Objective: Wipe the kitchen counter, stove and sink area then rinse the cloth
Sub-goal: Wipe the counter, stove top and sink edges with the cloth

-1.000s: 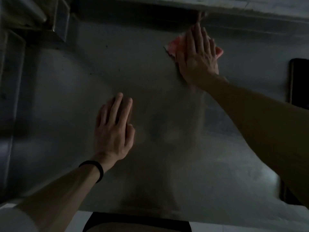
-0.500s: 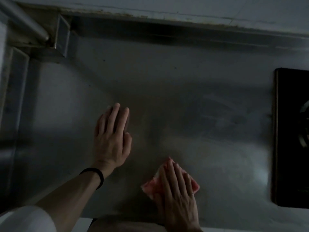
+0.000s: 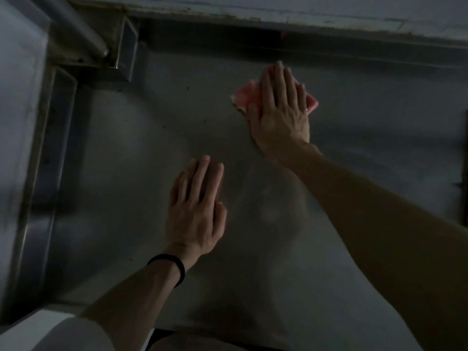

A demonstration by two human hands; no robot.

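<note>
The scene is dim. A steel kitchen counter fills the view. My right hand lies flat near the counter's back edge and presses a folded pink cloth onto the steel; the cloth shows to the left and right of the fingers. My left hand rests palm down on the middle of the counter, fingers together and nothing under it, with a black band on the wrist. Neither hand touches the other.
The raised rim of the sink runs down the left side, with a pipe and a square metal bracket at the back left corner. A wall ledge bounds the back. A dark stove edge shows at far right.
My right hand has swept the pink cloth from the counter's front edge back up to the rear edge. My left hand has stayed flat in the same place.
</note>
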